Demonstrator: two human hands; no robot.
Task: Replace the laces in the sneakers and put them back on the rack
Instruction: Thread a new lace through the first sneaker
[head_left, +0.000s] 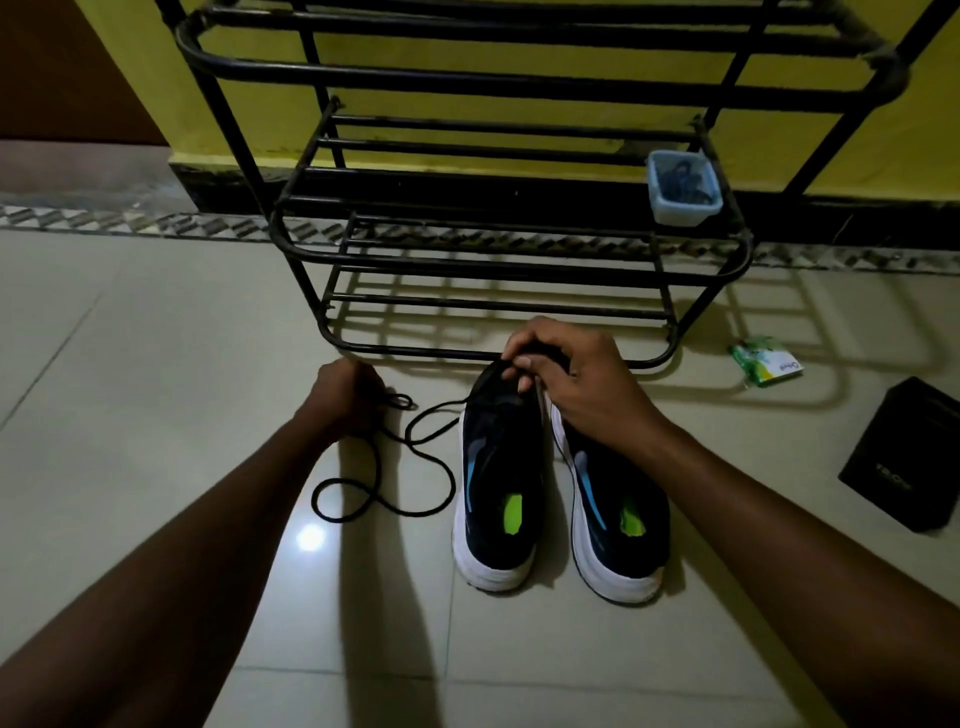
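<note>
Single head-worn wide-angle view. Aimed forward and down at tiled floor (156, 338). Sneakers (496, 483) framed centre, close, within arm's reach. Rack (519, 83) seen just beyond, against yellow wall (249, 119); top tier cut by upper frame edge. Bars bowed by lens.

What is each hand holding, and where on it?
Left hand grips the black lace near one end. Right hand pinches the front of the left-side sneaker; lace or fabric, cannot tell.
</note>
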